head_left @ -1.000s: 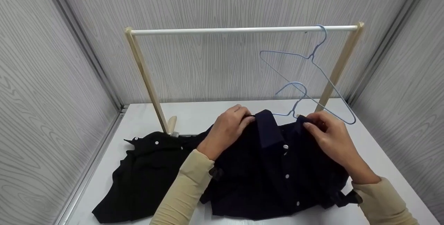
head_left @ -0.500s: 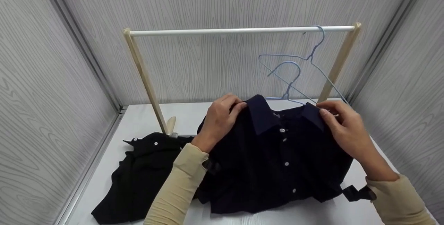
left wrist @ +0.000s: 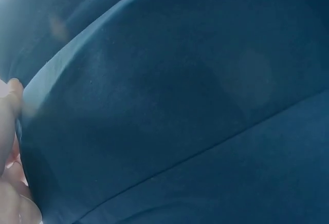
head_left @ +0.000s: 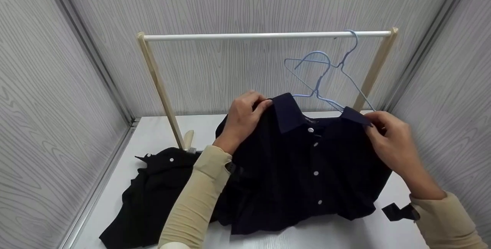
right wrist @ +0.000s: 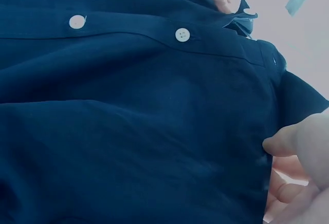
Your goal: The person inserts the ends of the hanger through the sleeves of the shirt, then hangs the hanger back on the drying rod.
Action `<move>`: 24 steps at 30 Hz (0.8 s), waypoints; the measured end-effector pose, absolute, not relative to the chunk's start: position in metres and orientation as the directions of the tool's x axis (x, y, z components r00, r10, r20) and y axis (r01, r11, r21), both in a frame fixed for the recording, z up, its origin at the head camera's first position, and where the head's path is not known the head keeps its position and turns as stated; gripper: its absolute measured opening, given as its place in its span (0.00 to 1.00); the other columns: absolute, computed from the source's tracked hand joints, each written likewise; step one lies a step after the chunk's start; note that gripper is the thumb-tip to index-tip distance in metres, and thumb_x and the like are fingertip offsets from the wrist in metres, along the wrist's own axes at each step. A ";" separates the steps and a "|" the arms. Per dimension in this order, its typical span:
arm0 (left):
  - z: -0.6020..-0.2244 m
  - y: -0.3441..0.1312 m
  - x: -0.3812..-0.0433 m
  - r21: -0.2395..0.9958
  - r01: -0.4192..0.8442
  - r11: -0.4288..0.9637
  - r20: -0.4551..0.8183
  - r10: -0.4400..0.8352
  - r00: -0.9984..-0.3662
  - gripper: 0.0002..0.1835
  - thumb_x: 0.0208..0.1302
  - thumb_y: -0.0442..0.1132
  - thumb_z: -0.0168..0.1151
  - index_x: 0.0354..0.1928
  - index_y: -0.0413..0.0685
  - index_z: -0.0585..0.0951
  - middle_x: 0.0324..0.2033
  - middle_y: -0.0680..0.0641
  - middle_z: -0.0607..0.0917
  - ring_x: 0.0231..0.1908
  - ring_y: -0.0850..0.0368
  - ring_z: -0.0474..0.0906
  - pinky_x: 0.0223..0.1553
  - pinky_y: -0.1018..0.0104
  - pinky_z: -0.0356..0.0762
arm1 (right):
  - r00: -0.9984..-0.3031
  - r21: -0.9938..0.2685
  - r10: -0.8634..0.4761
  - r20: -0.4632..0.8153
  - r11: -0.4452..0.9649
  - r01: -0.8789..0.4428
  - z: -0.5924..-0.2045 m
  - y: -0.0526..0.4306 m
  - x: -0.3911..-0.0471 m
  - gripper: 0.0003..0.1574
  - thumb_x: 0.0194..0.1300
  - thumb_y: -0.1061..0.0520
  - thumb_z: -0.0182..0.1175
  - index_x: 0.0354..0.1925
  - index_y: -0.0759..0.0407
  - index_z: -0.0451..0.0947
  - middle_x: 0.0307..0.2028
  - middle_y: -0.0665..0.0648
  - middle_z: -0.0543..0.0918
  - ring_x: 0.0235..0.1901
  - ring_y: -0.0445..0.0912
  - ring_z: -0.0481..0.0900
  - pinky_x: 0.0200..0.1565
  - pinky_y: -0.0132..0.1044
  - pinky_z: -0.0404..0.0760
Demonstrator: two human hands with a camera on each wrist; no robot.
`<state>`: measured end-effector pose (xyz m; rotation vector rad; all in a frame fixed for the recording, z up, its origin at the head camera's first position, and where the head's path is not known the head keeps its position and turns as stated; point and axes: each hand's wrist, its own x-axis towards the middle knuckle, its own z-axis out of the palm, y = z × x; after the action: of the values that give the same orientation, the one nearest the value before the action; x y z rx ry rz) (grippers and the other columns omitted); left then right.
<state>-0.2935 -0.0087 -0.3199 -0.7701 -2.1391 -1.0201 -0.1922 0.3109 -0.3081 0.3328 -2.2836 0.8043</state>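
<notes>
A dark navy shirt (head_left: 291,157) with white buttons hangs between my hands, its lower part near the white table. My left hand (head_left: 245,116) pinches its shoulder beside the collar, thumb in front. On the other side of the collar, my right hand (head_left: 393,139) pinches the opposite shoulder. A blue wire hanger (head_left: 317,84) sits inside the shirt, its hook and neck rising above the collar and its arms mostly hidden by cloth. Navy fabric (left wrist: 180,95) fills the left wrist view. In the right wrist view, thumb and fingers grip the cloth edge near the button placket (right wrist: 133,29).
A rack with a white rail (head_left: 245,37) and wooden posts (head_left: 161,91) stands behind. A second blue hanger (head_left: 347,63) hangs at the rail's right end. A black buttoned garment (head_left: 153,195) lies on the white table (head_left: 122,157) at left. Wood-patterned walls enclose the sides.
Both hands have lifted the navy shirt and its hanger upward, the hook rising toward the rail. The right hand has shifted outward to the right. The black garment stays put.
</notes>
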 end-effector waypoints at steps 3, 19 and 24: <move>-0.316 -0.006 -0.297 0.430 0.714 0.552 0.735 0.245 -0.632 0.14 0.61 0.53 0.52 0.30 0.54 0.79 0.28 0.55 0.78 0.31 0.64 0.73 0.36 0.71 0.70 | -0.711 -0.446 0.005 0.703 0.782 -0.435 -0.305 0.310 -0.193 0.07 0.59 0.62 0.56 0.36 0.59 0.79 0.29 0.50 0.79 0.26 0.33 0.69 0.29 0.20 0.65; -0.287 -0.005 -0.304 0.222 0.655 0.723 0.768 0.284 -0.574 0.13 0.67 0.42 0.46 0.46 0.52 0.78 0.42 0.52 0.77 0.42 0.57 0.71 0.43 0.67 0.71 | -0.672 -0.427 0.063 0.738 0.815 -0.393 -0.292 0.313 -0.201 0.08 0.60 0.59 0.55 0.35 0.61 0.80 0.27 0.54 0.80 0.24 0.32 0.68 0.29 0.20 0.63; -0.258 -0.016 -0.309 0.103 0.606 0.789 0.831 0.266 -0.489 0.16 0.64 0.37 0.46 0.52 0.52 0.75 0.49 0.49 0.74 0.51 0.54 0.68 0.52 0.64 0.65 | -0.645 -0.407 0.071 0.761 0.826 -0.390 -0.287 0.315 -0.206 0.09 0.59 0.59 0.55 0.34 0.61 0.80 0.25 0.55 0.79 0.23 0.31 0.67 0.28 0.21 0.62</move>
<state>-0.3090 -0.0158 -0.2582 -0.6464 -2.0928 -0.4869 -0.2055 0.3154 -0.2871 0.2327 -2.1705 0.7054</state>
